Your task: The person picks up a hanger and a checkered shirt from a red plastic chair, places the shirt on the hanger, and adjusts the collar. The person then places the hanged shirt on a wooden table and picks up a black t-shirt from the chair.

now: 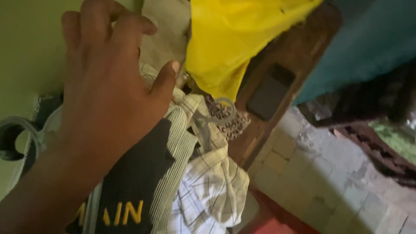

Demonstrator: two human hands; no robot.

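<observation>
My left hand point(108, 86) is raised close to the camera, seen from the back, with the arm coming in from the lower left. Its fingers are loosely together and the thumb is spread out, and nothing is held in it. The hand hovers over a bunch of hanging clothes: a black garment with yellow letters point(134, 186), a thin-striped shirt point(180, 147) and a pale checked shirt point(214, 186). A clear plastic hanger hook point(221, 110) shows among them, just right of the thumb. A bright yellow cloth point(229, 39) hangs above. My right hand is out of view.
A brown wooden post point(286, 73) runs diagonally right of the clothes, with a teal surface point(368, 39) beyond. A pale green wall point(30, 52) is at the left, with a grey ring-shaped hook point(17, 134). Below are worn floor tiles point(329, 182) and something red point(268, 223).
</observation>
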